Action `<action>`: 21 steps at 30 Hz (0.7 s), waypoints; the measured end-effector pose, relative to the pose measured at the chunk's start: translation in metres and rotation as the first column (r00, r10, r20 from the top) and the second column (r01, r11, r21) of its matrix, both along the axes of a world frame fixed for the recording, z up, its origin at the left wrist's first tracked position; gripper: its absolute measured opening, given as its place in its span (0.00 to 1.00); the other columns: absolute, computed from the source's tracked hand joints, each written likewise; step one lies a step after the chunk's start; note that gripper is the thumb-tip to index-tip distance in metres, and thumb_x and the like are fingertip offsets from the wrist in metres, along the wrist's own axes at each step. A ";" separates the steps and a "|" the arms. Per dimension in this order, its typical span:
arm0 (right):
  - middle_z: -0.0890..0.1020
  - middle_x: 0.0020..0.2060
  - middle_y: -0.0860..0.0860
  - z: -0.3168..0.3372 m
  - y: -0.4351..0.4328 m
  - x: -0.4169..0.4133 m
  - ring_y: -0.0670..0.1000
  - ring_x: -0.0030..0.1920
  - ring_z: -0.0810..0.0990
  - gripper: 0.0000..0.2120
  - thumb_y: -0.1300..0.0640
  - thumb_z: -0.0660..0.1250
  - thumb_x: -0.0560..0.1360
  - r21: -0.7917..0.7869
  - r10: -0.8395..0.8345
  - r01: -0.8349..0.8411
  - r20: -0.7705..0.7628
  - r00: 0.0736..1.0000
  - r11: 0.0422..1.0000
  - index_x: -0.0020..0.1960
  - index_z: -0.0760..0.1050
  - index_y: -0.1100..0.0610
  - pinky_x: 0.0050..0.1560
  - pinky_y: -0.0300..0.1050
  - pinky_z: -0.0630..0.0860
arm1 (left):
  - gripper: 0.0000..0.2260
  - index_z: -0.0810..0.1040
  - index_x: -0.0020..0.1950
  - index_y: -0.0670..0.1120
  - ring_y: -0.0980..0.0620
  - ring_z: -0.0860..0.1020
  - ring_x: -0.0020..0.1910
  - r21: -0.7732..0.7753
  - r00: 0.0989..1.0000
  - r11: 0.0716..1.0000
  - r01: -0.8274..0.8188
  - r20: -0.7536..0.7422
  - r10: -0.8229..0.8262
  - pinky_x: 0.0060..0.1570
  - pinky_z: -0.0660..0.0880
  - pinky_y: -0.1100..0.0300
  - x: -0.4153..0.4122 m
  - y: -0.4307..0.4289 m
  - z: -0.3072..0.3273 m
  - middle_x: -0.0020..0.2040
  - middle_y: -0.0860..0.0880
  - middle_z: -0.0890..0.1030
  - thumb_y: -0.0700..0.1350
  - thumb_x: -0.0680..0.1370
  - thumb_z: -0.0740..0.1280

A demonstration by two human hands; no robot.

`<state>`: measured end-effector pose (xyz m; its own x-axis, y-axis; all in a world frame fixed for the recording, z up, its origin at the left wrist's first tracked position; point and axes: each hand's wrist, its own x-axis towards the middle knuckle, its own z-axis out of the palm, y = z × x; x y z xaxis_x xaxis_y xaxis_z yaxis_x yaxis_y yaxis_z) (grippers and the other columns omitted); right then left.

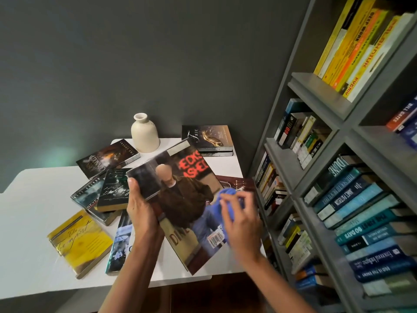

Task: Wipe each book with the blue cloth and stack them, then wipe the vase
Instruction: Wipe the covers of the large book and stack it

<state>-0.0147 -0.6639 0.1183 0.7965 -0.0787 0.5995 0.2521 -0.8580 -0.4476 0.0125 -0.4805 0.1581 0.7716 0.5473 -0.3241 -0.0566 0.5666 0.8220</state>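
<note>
My left hand (141, 205) grips the big hardcover (187, 199) by its left edge, tilted above the bench (33, 211). My right hand (241, 220) curls round the blue cloth (225, 195), pressing it on the cover. A small stack (207, 138) sits at the far right corner. By my reckoning the scattered books (80, 240) on the left and the vase (145, 133) at the far edge are unwiped.

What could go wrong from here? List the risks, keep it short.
1. The left hand grips the large book by one edge only; pressure from the right hand with the blue cloth could twist it loose.
2. The book's far corner is close to the vase; a swing might topple it.
</note>
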 end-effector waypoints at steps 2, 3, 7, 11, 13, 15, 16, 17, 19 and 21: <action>0.72 0.48 0.49 0.007 -0.015 0.019 0.49 0.40 0.77 0.09 0.48 0.60 0.78 0.168 -0.067 0.084 -0.103 0.992 0.982 0.50 0.76 0.52 0.34 0.49 0.80 | 0.18 0.81 0.53 0.47 0.50 0.83 0.48 -0.009 0.999 0.999 0.041 0.021 -0.040 0.51 0.80 0.53 0.001 0.001 0.001 0.51 0.49 0.85 0.60 0.80 0.61; 0.71 0.47 0.48 0.012 -0.017 0.027 0.48 0.41 0.77 0.10 0.48 0.60 0.78 0.228 -0.030 0.061 -0.136 0.990 0.972 0.49 0.76 0.53 0.37 0.50 0.80 | 0.19 0.81 0.55 0.46 0.50 0.84 0.47 -0.010 0.996 0.997 0.082 0.029 -0.082 0.49 0.81 0.53 0.003 0.002 0.000 0.51 0.47 0.85 0.60 0.80 0.61; 0.72 0.44 0.48 0.045 -0.006 0.058 0.48 0.42 0.76 0.07 0.55 0.61 0.80 0.358 0.098 -0.034 -0.164 0.982 0.933 0.49 0.77 0.56 0.47 0.49 0.78 | 0.23 0.79 0.62 0.44 0.48 0.84 0.48 0.012 0.962 0.963 0.270 0.036 -0.270 0.46 0.82 0.53 0.007 -0.003 0.001 0.53 0.44 0.85 0.60 0.80 0.60; 0.74 0.44 0.51 0.077 -0.003 0.089 0.50 0.46 0.77 0.13 0.46 0.60 0.79 0.421 0.156 -0.007 -0.321 0.934 0.907 0.51 0.79 0.53 0.48 0.40 0.71 | 0.20 0.80 0.56 0.43 0.54 0.84 0.34 -0.018 0.960 0.960 0.280 -0.009 -0.281 0.30 0.80 0.61 0.001 -0.018 -0.001 0.39 0.49 0.86 0.57 0.82 0.57; 0.77 0.42 0.48 0.083 -0.005 0.084 0.45 0.44 0.77 0.15 0.41 0.62 0.77 0.462 0.270 -0.080 -0.361 0.893 0.883 0.51 0.79 0.50 0.45 0.39 0.70 | 0.21 0.80 0.55 0.43 0.54 0.84 0.33 -0.043 0.971 0.971 0.237 -0.026 -0.238 0.31 0.81 0.60 0.000 -0.019 -0.002 0.39 0.49 0.86 0.58 0.81 0.58; 0.81 0.38 0.46 0.080 -0.010 0.067 0.42 0.39 0.78 0.18 0.39 0.64 0.74 0.542 0.427 -0.152 -0.427 0.797 0.826 0.50 0.79 0.52 0.42 0.37 0.72 | 0.22 0.82 0.56 0.45 0.51 0.85 0.41 -0.039 0.984 0.984 0.172 -0.050 -0.174 0.41 0.82 0.55 0.004 -0.010 -0.006 0.49 0.46 0.86 0.62 0.79 0.61; 0.83 0.39 0.47 0.073 -0.016 0.058 0.42 0.39 0.79 0.18 0.40 0.67 0.73 0.605 0.522 -0.170 -0.470 0.712 0.778 0.51 0.79 0.54 0.44 0.36 0.73 | 0.22 0.82 0.55 0.46 0.50 0.84 0.44 -0.028 0.988 0.990 0.141 -0.065 -0.143 0.47 0.81 0.52 0.006 -0.004 -0.009 0.53 0.46 0.85 0.63 0.78 0.62; 0.85 0.42 0.50 0.067 -0.023 0.050 0.44 0.42 0.81 0.18 0.43 0.69 0.71 0.679 0.620 -0.175 -0.496 0.608 0.713 0.53 0.79 0.56 0.47 0.37 0.74 | 0.22 0.82 0.54 0.47 0.49 0.84 0.47 -0.018 0.991 0.993 0.115 -0.071 -0.116 0.51 0.80 0.50 0.008 0.001 -0.010 0.55 0.46 0.84 0.65 0.77 0.63; 0.85 0.48 0.52 0.058 -0.037 0.038 0.49 0.49 0.83 0.19 0.49 0.74 0.69 0.755 0.732 -0.146 -0.539 0.417 0.639 0.55 0.79 0.57 0.52 0.42 0.77 | 0.27 0.82 0.56 0.47 0.48 0.83 0.50 -0.004 0.994 0.996 0.086 -0.073 -0.086 0.56 0.78 0.47 0.008 0.007 -0.009 0.55 0.46 0.85 0.68 0.73 0.65; 0.85 0.49 0.53 0.057 -0.047 0.032 0.51 0.49 0.83 0.17 0.57 0.75 0.68 0.783 0.773 -0.141 -0.538 0.337 0.606 0.55 0.79 0.58 0.51 0.41 0.77 | 0.34 0.81 0.61 0.47 0.45 0.82 0.55 -0.013 0.993 0.994 0.104 -0.060 -0.105 0.58 0.77 0.45 0.008 0.007 -0.010 0.56 0.46 0.84 0.71 0.67 0.68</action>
